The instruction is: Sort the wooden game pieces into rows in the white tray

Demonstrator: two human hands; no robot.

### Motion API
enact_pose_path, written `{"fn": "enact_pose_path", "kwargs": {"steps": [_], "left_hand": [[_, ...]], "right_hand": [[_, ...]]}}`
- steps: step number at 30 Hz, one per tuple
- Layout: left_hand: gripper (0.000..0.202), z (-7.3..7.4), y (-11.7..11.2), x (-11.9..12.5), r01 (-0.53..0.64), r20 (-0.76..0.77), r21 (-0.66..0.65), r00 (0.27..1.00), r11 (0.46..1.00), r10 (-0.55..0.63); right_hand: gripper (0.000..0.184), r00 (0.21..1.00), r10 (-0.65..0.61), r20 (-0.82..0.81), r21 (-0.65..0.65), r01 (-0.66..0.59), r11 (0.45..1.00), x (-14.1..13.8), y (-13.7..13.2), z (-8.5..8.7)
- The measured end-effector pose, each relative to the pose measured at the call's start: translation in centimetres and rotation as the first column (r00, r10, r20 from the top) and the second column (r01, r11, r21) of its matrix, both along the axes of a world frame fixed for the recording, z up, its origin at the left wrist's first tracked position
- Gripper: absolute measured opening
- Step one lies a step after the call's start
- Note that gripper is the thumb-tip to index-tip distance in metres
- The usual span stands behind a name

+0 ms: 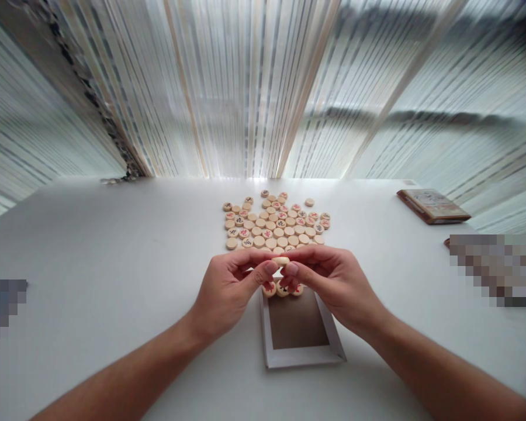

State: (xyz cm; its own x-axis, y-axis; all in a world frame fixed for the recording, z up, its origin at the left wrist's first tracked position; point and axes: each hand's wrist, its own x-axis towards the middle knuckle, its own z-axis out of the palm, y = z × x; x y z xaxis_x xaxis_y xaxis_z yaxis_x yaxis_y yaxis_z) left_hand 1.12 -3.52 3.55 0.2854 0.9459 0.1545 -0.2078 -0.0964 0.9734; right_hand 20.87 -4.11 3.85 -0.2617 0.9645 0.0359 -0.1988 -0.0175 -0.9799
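Note:
My left hand (230,286) and my right hand (333,280) meet above the near middle of the white table (114,263). Together their fingertips pinch one round wooden game piece (281,261), held edge-on. Just below the hands lies a shallow white box (298,327) with a brown inside. Three pieces (283,288) with red and black marks sit in a row at the box's far end. Beyond the hands, several more round pieces (274,223) are spread flat on the table, some face up with red or black characters, some blank.
A flat brown box lid with a printed picture (433,205) lies at the far right of the table. Blurred patches sit at the right and left edges. Striped curtains hang behind the table's far edge.

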Motion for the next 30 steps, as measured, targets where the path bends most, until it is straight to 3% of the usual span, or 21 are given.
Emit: {"fn": "enact_pose_path", "kwargs": {"steps": [7, 10, 14, 19, 24, 30], "left_hand": [[0.023, -0.5, -0.4, 0.0, -0.042, 0.008, -0.005, 0.999, 0.999, 0.042], [0.035, -0.9, -0.6, 0.0, -0.026, 0.008, 0.003, 1.000, 1.000, 0.026], [0.030, -1.1, -0.6, 0.0, 0.021, 0.015, 0.051, 1.000, 0.998, -0.022], [0.025, -0.6, -0.6, 0.1, 0.034, -0.129, 0.192, 0.992, 0.981, -0.009], [0.023, -0.3, -0.7, 0.0, 0.063, -0.231, 0.292, 0.973, 0.954, 0.007], [0.028, -0.8, -0.6, -0.2, 0.064, -0.155, 0.216, 0.988, 0.974, -0.030]], "right_hand": [[0.023, 0.999, 0.031, -0.014, -0.047, -0.031, 0.998, 0.1, 0.2, -0.2], [0.024, 0.997, 0.050, -0.053, -0.092, -0.055, 0.994, 0.1, 0.2, -0.2], [0.024, 0.995, 0.067, -0.078, -0.123, -0.077, 0.989, 0.0, 0.1, -0.2], [0.035, 0.999, 0.029, -0.040, -0.186, -0.036, 0.982, -0.1, 0.0, 0.0], [0.032, 1.000, 0.018, -0.008, -0.166, -0.019, 0.986, -0.1, -0.2, 0.3], [0.032, 0.989, 0.058, -0.137, -0.162, -0.080, 0.983, -0.2, 0.0, 0.4]]}}
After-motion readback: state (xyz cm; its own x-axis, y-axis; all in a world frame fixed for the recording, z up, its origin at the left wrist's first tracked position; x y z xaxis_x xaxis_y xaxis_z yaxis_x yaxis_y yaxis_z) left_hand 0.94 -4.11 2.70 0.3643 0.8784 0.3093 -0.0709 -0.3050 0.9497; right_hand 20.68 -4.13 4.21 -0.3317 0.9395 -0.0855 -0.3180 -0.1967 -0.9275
